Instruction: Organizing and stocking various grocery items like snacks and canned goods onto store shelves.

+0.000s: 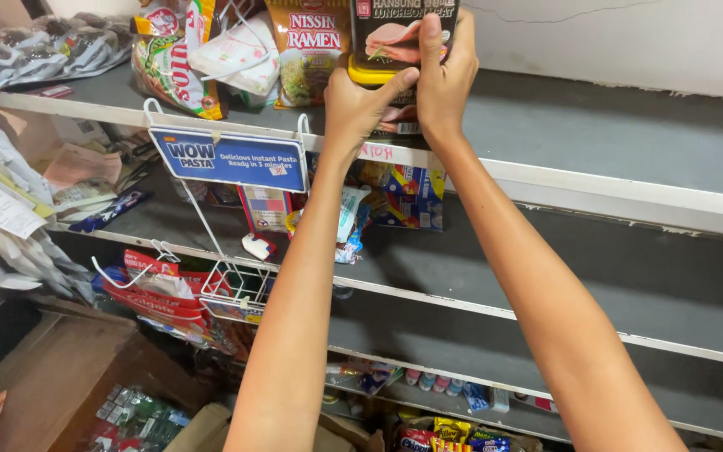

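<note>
Both my hands are up at the top shelf (596, 134), clasped on one dark luncheon-meat can (395, 38) with a yellow rim at its base. My left hand (360, 105) grips it from below and the left side, thumb pressed under the yellow rim; my right hand (447, 79) wraps its right side, index finger laid up the front face. The can stands upright, long axis vertical, directly between the two palms, its bottom just above the grey shelf board near the front edge; I cannot tell whether it touches the board. The two hands look equally close to it. Left of the can on the same shelf lean an orange ramen packet (310, 50) and a noodle bag (169, 59). Below the can, a blue pasta sign (232, 157) hangs on a white wire rack (240, 285) clipped to the shelf edge. Right of the can the shelf board runs bare grey towards a white wall (629, 33).
</note>
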